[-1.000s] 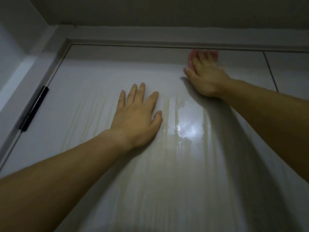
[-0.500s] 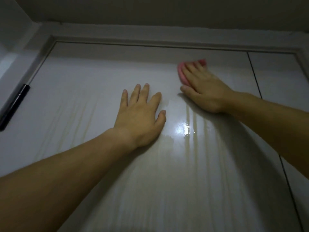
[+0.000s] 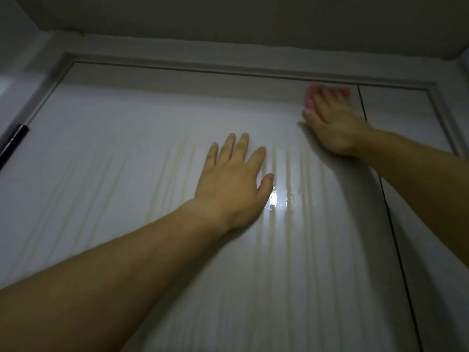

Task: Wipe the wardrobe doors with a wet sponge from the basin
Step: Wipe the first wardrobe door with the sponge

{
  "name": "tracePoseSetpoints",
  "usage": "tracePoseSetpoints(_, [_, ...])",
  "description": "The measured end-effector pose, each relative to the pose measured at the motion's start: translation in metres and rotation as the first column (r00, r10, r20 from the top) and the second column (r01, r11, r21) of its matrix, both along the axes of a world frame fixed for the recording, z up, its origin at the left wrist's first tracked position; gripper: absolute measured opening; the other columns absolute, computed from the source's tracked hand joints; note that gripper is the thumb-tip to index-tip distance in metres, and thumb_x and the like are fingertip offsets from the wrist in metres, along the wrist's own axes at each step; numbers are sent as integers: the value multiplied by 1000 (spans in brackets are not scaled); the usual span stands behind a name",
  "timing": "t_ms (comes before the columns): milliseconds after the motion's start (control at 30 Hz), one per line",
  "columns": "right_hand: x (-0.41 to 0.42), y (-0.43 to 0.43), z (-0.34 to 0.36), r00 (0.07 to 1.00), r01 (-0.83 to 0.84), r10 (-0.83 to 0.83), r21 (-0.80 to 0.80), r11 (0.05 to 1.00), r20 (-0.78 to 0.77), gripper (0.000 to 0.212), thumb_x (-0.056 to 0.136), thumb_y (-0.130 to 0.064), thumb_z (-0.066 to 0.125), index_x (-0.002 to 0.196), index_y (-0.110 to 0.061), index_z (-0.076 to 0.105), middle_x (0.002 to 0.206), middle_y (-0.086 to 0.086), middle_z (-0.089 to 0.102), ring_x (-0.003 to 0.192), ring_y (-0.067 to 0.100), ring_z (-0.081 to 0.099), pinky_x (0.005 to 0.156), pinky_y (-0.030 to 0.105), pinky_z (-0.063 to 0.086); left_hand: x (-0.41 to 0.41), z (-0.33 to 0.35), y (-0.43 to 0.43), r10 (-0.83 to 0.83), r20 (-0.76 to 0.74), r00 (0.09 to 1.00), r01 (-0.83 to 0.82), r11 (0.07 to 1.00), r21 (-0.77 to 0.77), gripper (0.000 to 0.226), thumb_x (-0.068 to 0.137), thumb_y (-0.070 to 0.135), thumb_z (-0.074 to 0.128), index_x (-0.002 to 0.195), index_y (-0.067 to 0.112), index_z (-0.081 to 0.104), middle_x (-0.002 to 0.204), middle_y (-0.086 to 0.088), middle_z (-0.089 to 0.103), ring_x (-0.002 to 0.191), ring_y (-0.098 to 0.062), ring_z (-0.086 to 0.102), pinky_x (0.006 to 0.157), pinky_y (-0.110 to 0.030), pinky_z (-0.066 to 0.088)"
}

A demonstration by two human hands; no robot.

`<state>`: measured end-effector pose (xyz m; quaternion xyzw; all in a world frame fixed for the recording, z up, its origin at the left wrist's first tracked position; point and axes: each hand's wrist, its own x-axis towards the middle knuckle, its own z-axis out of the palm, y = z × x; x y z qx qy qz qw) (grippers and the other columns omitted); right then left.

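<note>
A white glossy wardrobe door (image 3: 127,153) fills the view, streaked with yellowish water runs and a bright wet glare near its middle. My left hand (image 3: 233,181) lies flat on the door, fingers spread, holding nothing. My right hand (image 3: 332,123) presses a pink sponge (image 3: 311,96) against the door's top right corner, just under the frame; my fingers cover most of the sponge. A second door (image 3: 401,115) begins right of the dark vertical gap.
The wardrobe's top frame (image 3: 228,64) runs above the doors, with the ceiling over it. A black hinge (image 3: 12,141) sits at the left edge, beside a side wall. The frame's right post (image 3: 444,118) borders the narrow door.
My right hand has slid the sponge rightward and up along the door's top edge to the corner by the gap. My left hand stays flat in place. The view has shifted.
</note>
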<state>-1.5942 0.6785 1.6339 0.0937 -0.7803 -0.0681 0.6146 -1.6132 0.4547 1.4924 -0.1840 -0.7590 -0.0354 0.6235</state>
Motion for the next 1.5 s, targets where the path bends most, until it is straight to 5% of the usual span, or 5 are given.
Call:
tracePoseSetpoints(233, [-3,4,-36,1000,-7,11,237,971,-13,75,105,-61,17,163,-21,-8,171,0,-12,157,20,-13,125,36,-8,6,5,21,-6,1,1000,6,1000,13,66,105,56,22,162,28,6,171,-9,-8,158,-27,-12,128,-49,-4])
tracePoseSetpoints(400, [4,39,12,999,18,-21,-70,997,-38,74,107,-57,18,163,-13,-3,171,10,-8,158,28,-8,126,39,-9,7,6,45,-41,10,999,41,997,-65,66,105,55,23,163,28,3,171,-7,-10,157,-24,-15,128,-47,-5])
tracePoseSetpoints(933, [2,73,-36,999,-20,25,103,994,-42,74,106,-58,19,163,-19,-7,171,2,-11,157,21,-12,123,35,-10,13,4,108,-20,-5,1000,19,996,-91,67,103,58,20,162,31,3,171,-6,-11,157,-26,-16,126,-54,-6])
tracePoseSetpoints(1133, [12,123,19,996,67,-79,-256,964,-39,75,107,-57,14,162,-10,-6,171,13,-9,157,31,-8,127,43,-7,11,1,121,-4,23,1000,6,995,-101,68,103,60,18,162,29,4,171,-8,-10,157,-29,-16,126,-57,-6])
tracePoseSetpoints(1500, [12,143,-21,999,7,-15,-268,963,-29,76,105,-59,11,162,-14,-10,171,9,-12,157,27,-12,127,43,-8,8,0,127,13,-8,1000,-14,997,-72,72,97,63,10,160,28,9,171,-11,-5,157,-32,-13,125,-60,-4])
